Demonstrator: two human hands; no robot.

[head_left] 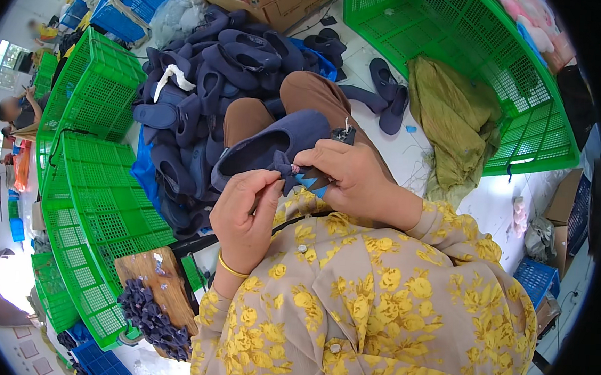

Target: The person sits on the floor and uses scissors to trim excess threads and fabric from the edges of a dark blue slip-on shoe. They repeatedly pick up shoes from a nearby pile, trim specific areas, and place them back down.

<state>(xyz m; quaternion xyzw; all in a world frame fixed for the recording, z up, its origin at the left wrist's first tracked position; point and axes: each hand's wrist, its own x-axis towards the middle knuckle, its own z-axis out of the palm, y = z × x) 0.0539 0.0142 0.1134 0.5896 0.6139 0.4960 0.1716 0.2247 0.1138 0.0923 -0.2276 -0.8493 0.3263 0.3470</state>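
Note:
A navy slip-on shoe (273,144) rests across my brown-trousered knees, its opening facing me. Just in front of it, my left hand (245,208) is closed in a pinch at a small knotted piece of navy fabric (282,165). My right hand (351,178) is wrapped round a dark object with blue zigzag shapes (311,182), whose exact kind I cannot make out. A black cylindrical end (344,134) with a pale tip sticks up above that fist. The fingers of both hands nearly meet at the knotted fabric, where a small pinkish spot shows.
Many navy shoes (244,51) lie heaped beyond my knees. Green plastic crates stand left (105,195) and far right (528,127). An olive cloth (451,121) hangs over the right crate. Small navy fabric pieces (148,316) sit on a wooden board (175,290) at lower left.

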